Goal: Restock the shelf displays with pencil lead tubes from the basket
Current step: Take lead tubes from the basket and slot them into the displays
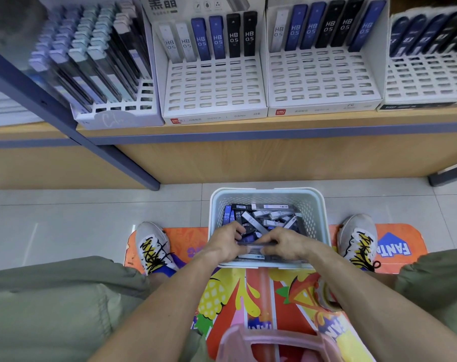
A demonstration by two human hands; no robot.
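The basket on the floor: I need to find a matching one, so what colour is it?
The basket is pale blue-grey with perforated walls, as the head view shows.

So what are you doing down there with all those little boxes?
A person sits in front of a shop shelf with a pale basket of pencil lead tubes on the floor between their feet. Both hands are in the basket: the left hand and right hand together hold a few tubes. Up on the shelf, the white display trays have only a back row filled, with many slots open.
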